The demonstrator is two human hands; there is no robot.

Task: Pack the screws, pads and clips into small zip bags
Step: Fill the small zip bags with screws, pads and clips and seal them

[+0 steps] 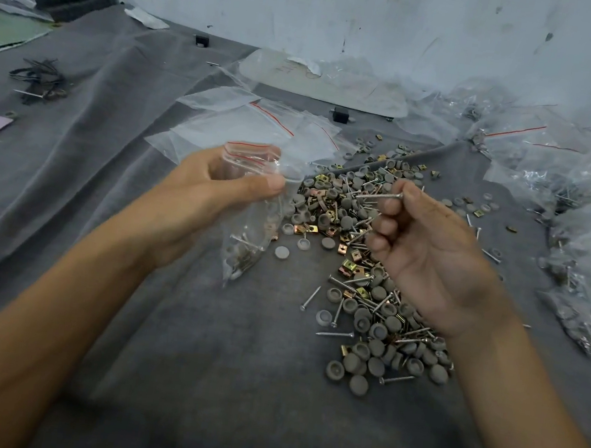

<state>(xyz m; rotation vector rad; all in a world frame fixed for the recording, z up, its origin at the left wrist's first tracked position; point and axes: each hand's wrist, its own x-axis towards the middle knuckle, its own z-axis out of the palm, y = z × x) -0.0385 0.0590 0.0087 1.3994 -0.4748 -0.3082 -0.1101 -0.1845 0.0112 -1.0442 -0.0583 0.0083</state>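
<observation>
While the left hand holds the zip bag up off the bench, thumb in front and fingers curled behind the neck just under the red seal, the right hand waits close beside it, pinching one screw between thumb and forefinger with its other fingers curled in. What matters from here is the short gap between them. The bag's mouth lies to the left of the screw and a little higher, and the right hand is plainly the nearer one to feed it. The screw's long axis runs almost level, left to right, and its free end sticks out leftward toward the bag; the head looks to be at the pinched end, though it is small and I would not swear to it. The bag hangs with its long axis close to upright, mouth at the top, its lower end drooping toward the person, with a few screws and pads already settled there. To my eye the screw would have to tip point-down over that mouth to drop in cleanly, since a level one could catch on the seal. Below both hands the loose pile of pads, clips and screws is spread over the bench, so plenty is left to pack
</observation>
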